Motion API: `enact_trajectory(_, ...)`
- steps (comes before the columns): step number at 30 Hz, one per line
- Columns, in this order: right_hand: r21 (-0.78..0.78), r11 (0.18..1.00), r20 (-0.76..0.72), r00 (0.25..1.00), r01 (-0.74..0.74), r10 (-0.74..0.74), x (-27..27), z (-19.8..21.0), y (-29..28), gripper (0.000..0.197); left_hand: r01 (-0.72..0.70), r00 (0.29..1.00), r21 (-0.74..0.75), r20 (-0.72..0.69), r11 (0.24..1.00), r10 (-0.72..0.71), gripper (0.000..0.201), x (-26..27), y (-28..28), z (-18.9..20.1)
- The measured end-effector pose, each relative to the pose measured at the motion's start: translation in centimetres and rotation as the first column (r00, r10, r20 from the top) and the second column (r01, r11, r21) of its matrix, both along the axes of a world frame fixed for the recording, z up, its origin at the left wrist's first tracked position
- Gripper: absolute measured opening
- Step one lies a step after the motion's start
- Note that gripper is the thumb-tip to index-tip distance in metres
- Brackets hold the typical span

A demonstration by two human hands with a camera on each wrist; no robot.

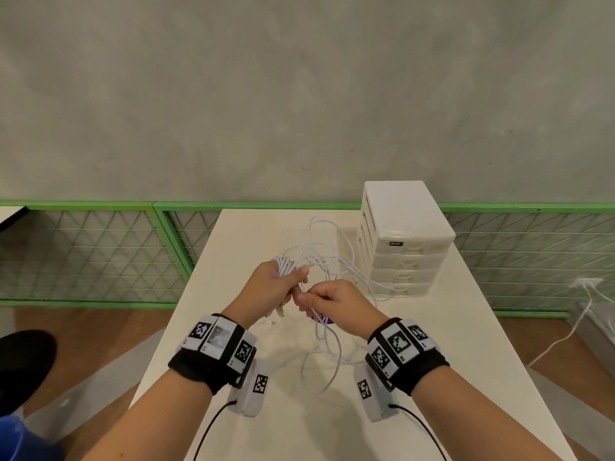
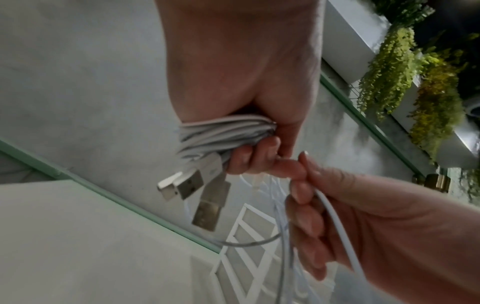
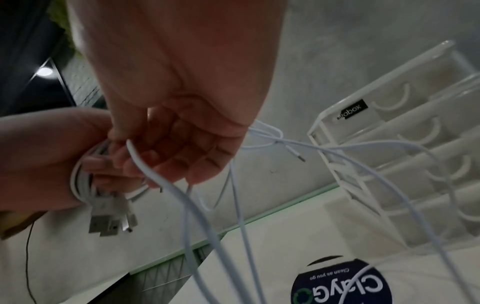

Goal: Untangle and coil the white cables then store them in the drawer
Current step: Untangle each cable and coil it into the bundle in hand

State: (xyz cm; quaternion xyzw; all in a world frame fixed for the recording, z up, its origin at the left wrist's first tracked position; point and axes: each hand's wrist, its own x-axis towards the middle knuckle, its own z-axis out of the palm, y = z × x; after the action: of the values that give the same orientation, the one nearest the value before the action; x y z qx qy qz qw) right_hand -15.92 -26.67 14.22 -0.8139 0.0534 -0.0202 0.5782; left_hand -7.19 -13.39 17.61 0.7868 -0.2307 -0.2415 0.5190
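Note:
My left hand grips a coiled bundle of white cable wound round its palm, with USB plugs hanging below the fingers. My right hand sits just right of it and pinches a loose white cable strand that trails down toward the table. More tangled white cable loops in the air and over the table behind both hands. The white drawer unit stands at the back right with all its drawers closed.
The white table runs forward from a green mesh railing. A round dark sticker lies on the tabletop under the right hand. Another white cable runs along the floor at right.

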Motion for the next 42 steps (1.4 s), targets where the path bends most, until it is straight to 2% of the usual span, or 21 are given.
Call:
enact_trajectory(3, -0.088, 0.994, -0.047, 0.997, -0.059, 0.055, 0.0, -0.1, -0.5, 0.026, -0.053, 0.999, -0.024, -0.006, 0.998, 0.053, 0.036, 0.6, 0.5, -0.1)
enact_trajectory(6, -0.221, 0.965, -0.178, 0.978, -0.142, 0.103, -0.6, -2.3, -1.4, 0.012, -0.198, 0.98, -0.157, -0.037, 0.968, 0.194, 0.037, 1.6, 1.3, 0.5)
enact_trajectory(8, -0.225, 0.963, -0.252, 0.964, -0.149, 0.09, -1.6, -4.5, -2.5, 0.016, -0.249, 0.968, -0.209, -0.015, 0.946, 0.252, 0.04, 2.5, 1.9, 1.0)
enact_trajectory(11, -0.271, 0.953, -0.363, 0.931, -0.139, 0.033, -2.9, -6.7, -4.6, 0.026, -0.286, 0.953, -0.197, 0.047, 0.938, 0.301, 0.039, 3.2, 2.7, 1.2)
enact_trajectory(16, -0.423, 0.886, -0.571, 0.815, -0.192, -0.096, -4.0, -9.0, -7.4, 0.033, -0.323, 0.932, -0.282, 0.069, 0.903, 0.355, 0.032, 3.4, 2.8, 0.7)
enact_trajectory(20, -0.532, 0.83, -0.628, 0.736, -0.167, -0.255, -4.4, -10.1, -9.1, 0.027, -0.322, 0.93, -0.307, 0.075, 0.895, 0.36, 0.033, 2.9, 2.2, 0.5)
enact_trajectory(23, -0.573, 0.778, -0.713, 0.625, -0.257, -0.317, -5.1, -10.8, -10.6, 0.023, -0.371, 0.906, -0.398, 0.044, 0.839, 0.421, 0.032, 2.7, 2.3, 1.1)
enact_trajectory(25, -0.596, 0.761, -0.717, 0.596, -0.257, -0.36, -5.8, -11.0, -11.1, 0.026, -0.368, 0.901, -0.453, 0.041, 0.812, 0.431, 0.033, 3.1, 2.4, 1.9)
enact_trajectory(28, -0.642, 0.749, -0.634, 0.664, -0.165, -0.397, -5.6, -10.7, -10.9, 0.032, -0.28, 0.913, -0.412, 0.164, 0.867, 0.373, 0.033, 3.0, 2.2, 2.9)
enact_trajectory(31, -0.528, 0.846, -0.486, 0.788, 0.08, -0.378, -4.1, -9.6, -9.7, 0.05, -0.252, 0.911, -0.368, 0.222, 0.895, 0.348, 0.035, 2.2, 1.6, 2.8)
enact_trajectory(32, -0.461, 0.872, -0.393, 0.843, 0.165, -0.367, -3.5, -8.9, -9.1, 0.056, -0.254, 0.918, -0.365, 0.202, 0.896, 0.343, 0.035, 2.0, 1.5, 2.6)
enact_trajectory(34, -0.368, 0.871, -0.092, 0.92, 0.325, -0.382, -2.4, -6.7, -7.5, 0.056, -0.257, 0.933, -0.35, 0.152, 0.901, 0.325, 0.035, 1.9, 1.2, 2.1)
enact_trajectory(36, -0.283, 0.85, 0.246, 0.89, 0.444, -0.383, -1.2, -3.8, -5.5, 0.043, -0.222, 0.951, -0.318, 0.138, 0.922, 0.277, 0.035, 1.5, 0.9, 1.9)
enact_trajectory(38, -0.186, 0.886, 0.396, 0.858, 0.424, -0.327, 0.0, -1.2, -3.5, 0.035, -0.157, 0.971, -0.318, 0.122, 0.935, 0.204, 0.033, 0.9, 0.7, 1.6)
enact_trajectory(40, -0.147, 0.934, 0.391, 0.887, 0.325, -0.247, 1.0, 0.2, -1.8, 0.034, -0.084, 0.986, -0.299, 0.115, 0.951, 0.124, 0.033, 0.2, 0.6, 1.6)
enact_trajectory(42, -0.155, 0.954, 0.34, 0.921, 0.255, -0.192, 1.7, 0.3, -1.0, 0.025, -0.041, 0.987, -0.249, 0.137, 0.968, 0.077, 0.032, -0.5, 0.3, 1.6)
